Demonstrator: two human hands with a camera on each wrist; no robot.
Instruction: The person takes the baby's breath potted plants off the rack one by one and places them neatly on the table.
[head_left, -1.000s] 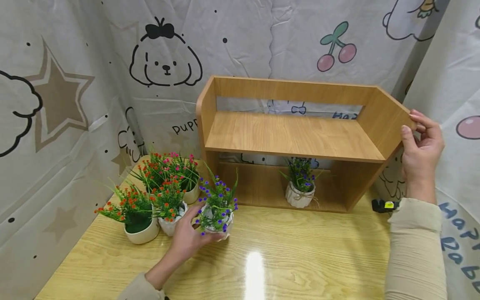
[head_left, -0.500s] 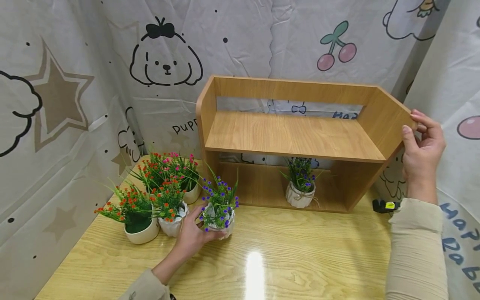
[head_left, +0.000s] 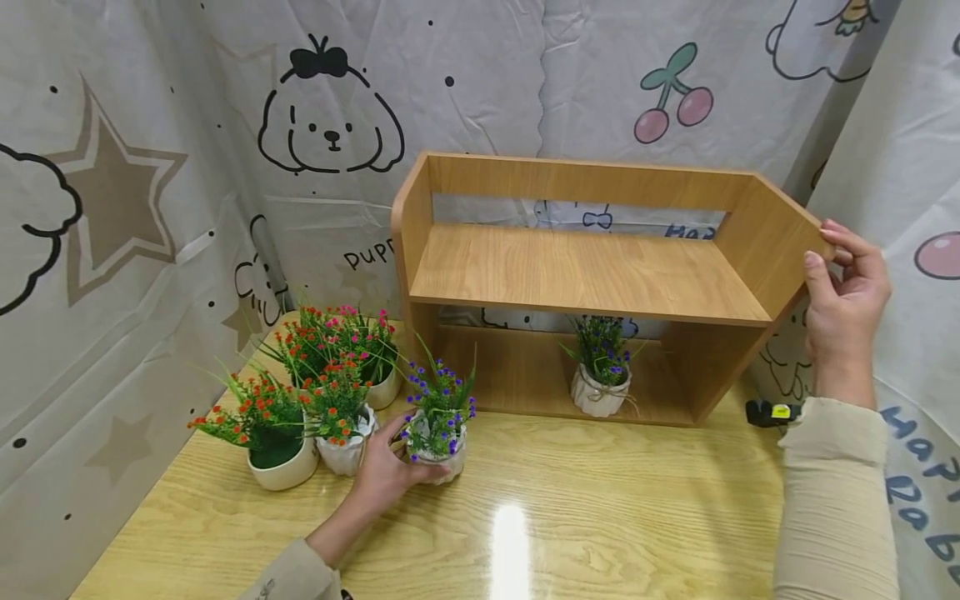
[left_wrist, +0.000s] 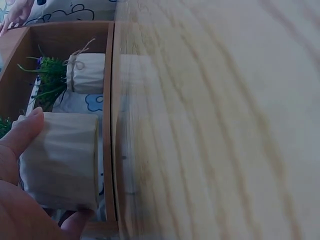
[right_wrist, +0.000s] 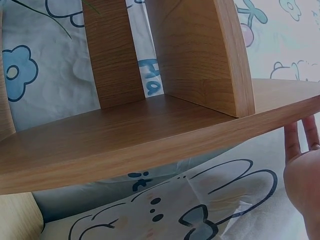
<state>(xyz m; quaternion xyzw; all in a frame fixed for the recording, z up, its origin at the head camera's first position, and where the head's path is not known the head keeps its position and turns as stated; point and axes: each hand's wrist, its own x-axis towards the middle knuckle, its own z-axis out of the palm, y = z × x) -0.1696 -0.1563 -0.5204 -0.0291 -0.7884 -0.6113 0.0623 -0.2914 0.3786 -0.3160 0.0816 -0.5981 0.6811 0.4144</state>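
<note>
In the head view my left hand [head_left: 386, 471] grips a white pot of purple flowers [head_left: 438, 446], thumb on the near side. The left wrist view shows the white pot [left_wrist: 60, 160] between thumb and fingers, its base seemingly just off the table. My right hand [head_left: 847, 296] holds the front edge of the right side panel of a two-tier wooden shelf [head_left: 585, 267]. In the right wrist view, part of that hand [right_wrist: 302, 170] shows by the panel. Another purple-flowered potted plant [head_left: 602, 375], with twine around its pot, stands on the lower tier.
Left of my left hand stand several potted plants: orange flowers in a cream pot [head_left: 281, 462], orange flowers in a white pot [head_left: 345, 442], and pink flowers [head_left: 367, 337] behind. A black and yellow object [head_left: 771, 412] lies right of the shelf. A patterned curtain [head_left: 480, 92] hangs behind.
My left hand and the purple-flowered pot have shifted slightly right and nearer, and more of the pot's white side shows. My right hand keeps its hold on the shelf.
</note>
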